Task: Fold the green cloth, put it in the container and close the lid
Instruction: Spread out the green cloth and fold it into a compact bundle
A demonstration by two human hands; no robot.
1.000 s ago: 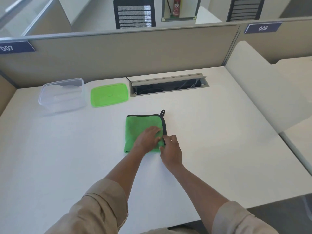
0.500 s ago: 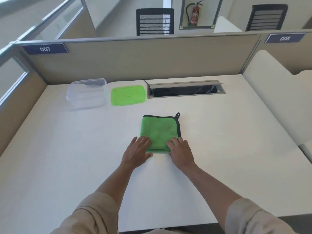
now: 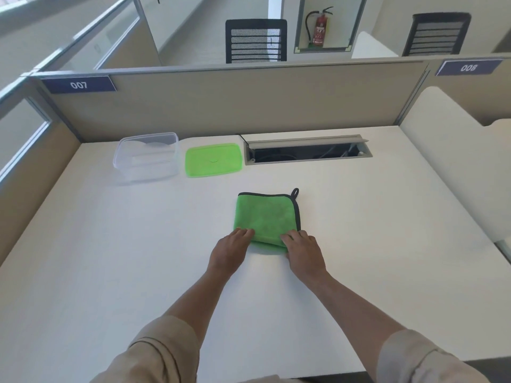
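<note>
Now, left hand (image 3: 231,252): fingertips curled onto the near left corner of the green cloth (image 3: 266,217), thumb hidden, so whether it pinches the layers or only presses them I cannot tell
Right hand (image 3: 304,251): fingers laid over the near right corner, thumb tucked at the cloth's edge; likely gripping that corner, though the closure itself is hidden
Why both at the near edge: a hand on each corner keeps the layers square, which suits either one more fold away from the person or a lift
Green cloth: already folded to a small rectangle, flat on the desk (image 3: 110,258), dark trim along its far and right edges, hanging loop at the far right corner
Container (image 3: 146,156): clear, open, empty, far left, well apart from the cloth
Lid (image 3: 213,160): green, lying flat just beside the container's right wall, not on it
Cable tray (image 3: 307,150): open slot just right of the lid, an edge to steer clear of
Open room: bare desk between cloth and container; the path runs forward and left, unobstructed
</note>
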